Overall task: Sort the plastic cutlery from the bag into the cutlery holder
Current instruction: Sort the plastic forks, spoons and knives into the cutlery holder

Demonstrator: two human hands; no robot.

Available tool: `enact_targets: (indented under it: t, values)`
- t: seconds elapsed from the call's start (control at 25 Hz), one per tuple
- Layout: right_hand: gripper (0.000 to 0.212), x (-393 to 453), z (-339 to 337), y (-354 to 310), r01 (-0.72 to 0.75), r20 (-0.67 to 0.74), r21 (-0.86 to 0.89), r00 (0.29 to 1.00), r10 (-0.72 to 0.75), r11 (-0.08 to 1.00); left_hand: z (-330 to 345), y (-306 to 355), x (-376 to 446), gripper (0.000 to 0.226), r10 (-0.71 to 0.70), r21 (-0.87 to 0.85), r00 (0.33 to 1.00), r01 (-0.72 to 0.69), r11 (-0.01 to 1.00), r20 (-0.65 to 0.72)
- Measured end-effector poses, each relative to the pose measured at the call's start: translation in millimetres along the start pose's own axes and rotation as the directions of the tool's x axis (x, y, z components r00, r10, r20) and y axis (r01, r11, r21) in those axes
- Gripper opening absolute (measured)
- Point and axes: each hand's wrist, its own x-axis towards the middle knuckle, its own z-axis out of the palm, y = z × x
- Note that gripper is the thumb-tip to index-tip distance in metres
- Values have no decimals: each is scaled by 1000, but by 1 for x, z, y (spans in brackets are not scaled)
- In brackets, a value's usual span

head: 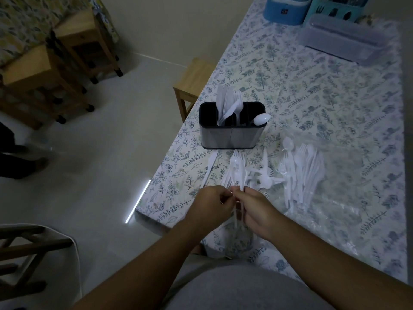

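My left hand (pixel 212 203) and right hand (pixel 254 209) pinch white forks (pixel 238 166) in curled fingers (pixel 225 195); loose cutlery (pixel 306 173) lies right, the holder (pixel 232 130) beyond on the desk (pixel 312 90).

One wide-angle view, worn on the person's head, looks forward and steeply down over the near left corner of the table (pixel 290 70). It sits close above both forearms, with the table's far edge near the top right and the floor (pixel 93 166) filling the left.
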Motion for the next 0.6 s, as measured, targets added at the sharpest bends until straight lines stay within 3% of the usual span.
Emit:
enact_targets:
  t: [0.12,0.24,0.36,0.48,0.6]
  values:
    - [23,1,-2,1,-5,-65,-122,998,-3,992,-3,-10,9,14,-6,56,999,8,998,-37]
    - [24,-3,-6,3,-79,-68,-237,996,65,968,-9,-33,25,11,-132,161,972,165,973,-196]
    - [26,-8,-6,5,-119,-63,-311,993,104,943,-10,-53,34,13,-184,304,961,242,921,-206]
    - [33,-7,-11,3,-80,-117,-313,992,45,946,-11,-58,35,8,-167,401,967,233,886,-193]
    - [25,-6,-19,1,-56,-188,-194,982,19,979,-14,-54,25,10,-161,375,967,226,899,-196]
